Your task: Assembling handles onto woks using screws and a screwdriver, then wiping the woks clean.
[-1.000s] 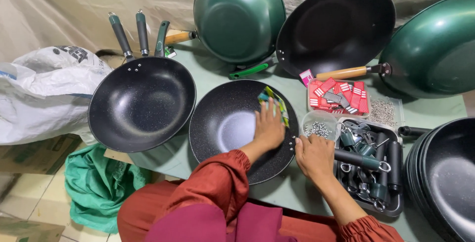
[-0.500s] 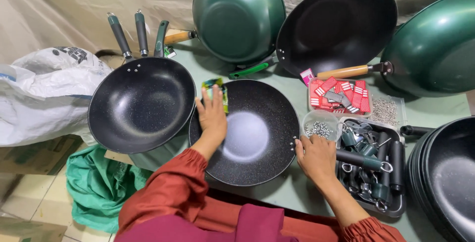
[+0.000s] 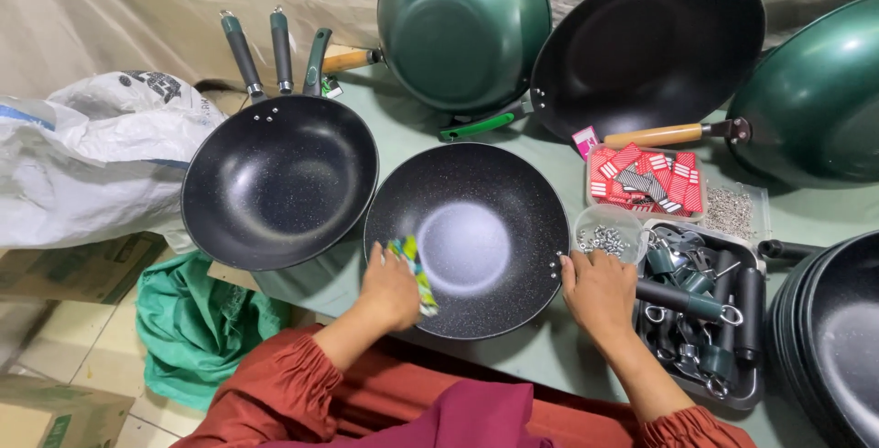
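A green-and-yellow cloth (image 3: 412, 269) is pinched in the left hand (image 3: 389, 291) against the near inner wall of the black pan (image 3: 467, 237) on the table (image 3: 403, 141); its right rim is touched by the right hand's (image 3: 600, 294) loosely spread fingers.

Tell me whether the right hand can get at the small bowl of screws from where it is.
Probably yes: the right hand rests at the pan's rim, just below the small bowl of screws, with nothing between them.

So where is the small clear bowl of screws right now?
In the head view, the clear bowl of screws sits right of centre, just past the right rim of the handle-less black pan, above the right hand and left of the tray of handles.
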